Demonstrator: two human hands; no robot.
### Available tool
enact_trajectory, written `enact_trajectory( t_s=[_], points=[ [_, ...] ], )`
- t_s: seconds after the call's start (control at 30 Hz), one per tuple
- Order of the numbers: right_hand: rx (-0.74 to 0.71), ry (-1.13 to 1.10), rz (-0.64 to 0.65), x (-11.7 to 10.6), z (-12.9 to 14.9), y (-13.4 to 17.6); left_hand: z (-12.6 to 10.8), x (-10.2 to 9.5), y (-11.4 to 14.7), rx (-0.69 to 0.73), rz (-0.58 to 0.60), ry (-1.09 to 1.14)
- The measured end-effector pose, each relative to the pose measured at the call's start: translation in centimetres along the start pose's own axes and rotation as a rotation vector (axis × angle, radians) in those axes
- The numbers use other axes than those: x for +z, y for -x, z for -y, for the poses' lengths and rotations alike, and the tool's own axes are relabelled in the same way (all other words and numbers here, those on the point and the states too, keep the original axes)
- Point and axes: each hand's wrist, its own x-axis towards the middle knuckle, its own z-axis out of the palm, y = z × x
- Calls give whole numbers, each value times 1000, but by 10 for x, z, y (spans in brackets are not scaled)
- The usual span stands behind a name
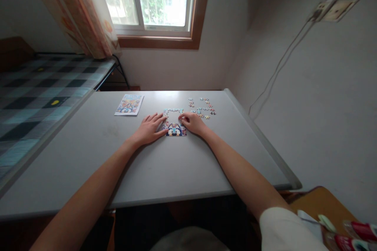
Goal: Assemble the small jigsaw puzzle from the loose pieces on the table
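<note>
No readable text — red-labelled bottles [364, 230] at lower right, white markings too blurred to read, printed sheet [129, 104] on the bench [73, 157] — any lettering too small to make out

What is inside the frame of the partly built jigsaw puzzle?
Inside the jigsaw puzzle, pale tabletop shows through a central gap. The left hand covers part of the left edge, the right hand part of the right; what lies beneath either hand cannot be seen.

1 curtain [79, 11] beside 1 window [159, 2]
</note>
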Motion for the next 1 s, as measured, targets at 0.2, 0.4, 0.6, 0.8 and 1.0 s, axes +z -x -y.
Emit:
enact_trajectory(
  t_s=[0.2, 0.4, 0.6, 0.8, 1.0],
  points=[
    [-7, -3, -2, 0, 0, 0, 0, 0, 0, -4, -1, 12],
    [2, 0, 1, 0, 1, 0, 1, 2, 0, -9, -21, 34],
    [-5, 2, -4, 0, 0, 0, 0, 1, 0, -6, -21, 40],
    [-2, 1, -2, 0, 0, 0, -1, -1, 1, -8, -16, 49],
    [5, -3, -3, 0, 1, 0, 0, 1, 1, -7, -24, 43]
  ],
)
